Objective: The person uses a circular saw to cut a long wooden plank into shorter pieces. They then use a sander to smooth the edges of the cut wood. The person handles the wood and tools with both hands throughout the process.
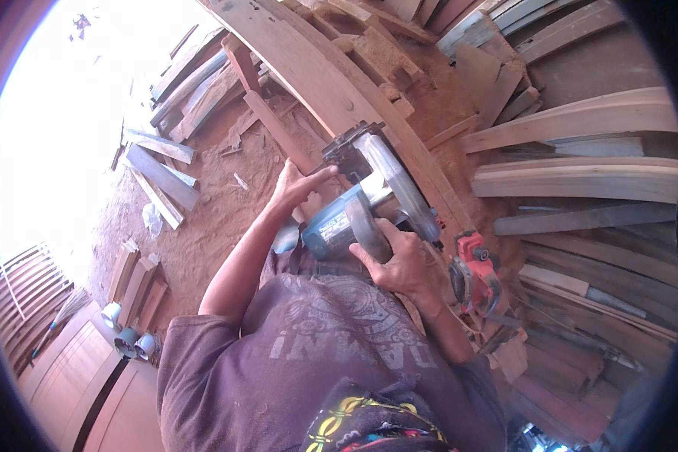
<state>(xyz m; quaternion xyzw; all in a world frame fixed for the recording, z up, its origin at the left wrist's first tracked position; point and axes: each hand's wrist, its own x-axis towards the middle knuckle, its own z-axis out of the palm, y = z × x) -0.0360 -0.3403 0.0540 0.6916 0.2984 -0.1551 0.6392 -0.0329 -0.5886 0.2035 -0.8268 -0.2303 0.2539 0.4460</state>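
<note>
1. I see the right hand curled around the dark handle of a blue circular saw.
2. My view puts the saw at the long plank's left edge; I can't tell whether it rests there.
3. The left hand meets its dark front plate; I can't tell how tightly.
4. I see a red power tool near the plank's lower end.

The dusty brown ground carries loose wooden offcuts and crumpled clear plastic.

Fisheye view from the head, steeply downward, close above the circular saw.
</note>
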